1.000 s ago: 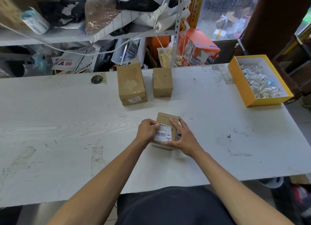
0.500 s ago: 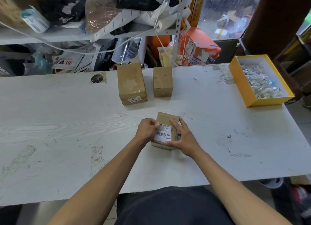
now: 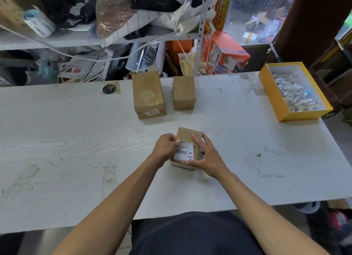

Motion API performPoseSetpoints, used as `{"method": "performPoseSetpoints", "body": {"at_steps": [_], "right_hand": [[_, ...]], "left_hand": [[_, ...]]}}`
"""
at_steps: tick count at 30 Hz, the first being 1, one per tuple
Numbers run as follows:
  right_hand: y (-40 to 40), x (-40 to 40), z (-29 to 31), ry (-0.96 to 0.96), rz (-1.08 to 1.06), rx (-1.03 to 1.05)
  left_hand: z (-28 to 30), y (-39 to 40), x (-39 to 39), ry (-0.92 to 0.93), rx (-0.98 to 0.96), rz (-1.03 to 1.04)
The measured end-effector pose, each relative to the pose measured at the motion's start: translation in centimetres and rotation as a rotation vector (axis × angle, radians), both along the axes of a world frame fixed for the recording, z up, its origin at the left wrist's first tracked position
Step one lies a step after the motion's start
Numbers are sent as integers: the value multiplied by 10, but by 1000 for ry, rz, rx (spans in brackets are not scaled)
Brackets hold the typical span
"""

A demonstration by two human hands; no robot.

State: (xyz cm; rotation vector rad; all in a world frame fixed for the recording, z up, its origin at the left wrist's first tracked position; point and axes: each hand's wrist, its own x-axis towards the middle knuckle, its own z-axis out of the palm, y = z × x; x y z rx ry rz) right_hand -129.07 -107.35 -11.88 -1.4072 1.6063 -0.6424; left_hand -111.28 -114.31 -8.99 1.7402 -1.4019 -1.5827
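1. Both forearms come in from the near edge of the worn white wooden table (image 3: 76,140) and converge mid-table.
2. Left hand (image 3: 166,149): knuckles up, fingers curled tight. Thumb and forefinger pinch the upper left corner of the white barcode shipping label (image 3: 183,152).
3. Can't tell whether that corner is lifted or flat, since the fingertips cover it.
4. Right hand (image 3: 208,159): fingers spread and bent, gripping the small brown cardboard box (image 3: 188,133). The index finger lies across the top along the label's right edge, the thumb is at the near edge, and the other fingers run down the right side.
5. The box sits flat on the table between the hands, touching both, with the label on its top face.
6. Behind it, well apart: a larger brown cardboard box marked 0275 (image 3: 147,94) and a plain brown cardboard box (image 3: 183,92), side by side, not touching.
7. Far right: an open yellow cardboard tray (image 3: 270,89) holding paper scraps.
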Motion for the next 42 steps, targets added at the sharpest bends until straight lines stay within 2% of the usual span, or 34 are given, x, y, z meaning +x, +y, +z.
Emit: {"method": "performPoseSetpoints", "body": {"at_steps": [10, 20, 22, 26, 35, 37, 40, 42], "right_hand": [[0, 0, 0, 15, 4, 1], [0, 1, 2, 8, -8, -6], [1, 1, 3, -4, -11, -1], [0, 1, 3, -7, -14, -4], [0, 1, 3, -14, -17, -7], [0, 2, 4, -20, -20, -5], [0, 2, 4, -32, -30, -4], [-1, 1, 4, -35, -27, -9]], "left_hand": [[-3, -6, 2, 32, 53, -36], [-5, -5, 5, 39, 2, -92], [-4, -5, 5, 20, -37, -114], [-3, -2, 4, -127, -267, -179], [0, 3, 10, -88, -483, -272], [-2, 5, 10, -62, -493, -280], [1, 4, 10, 2, -394, -274], [4, 1, 9, -19, -394, -311]]}}
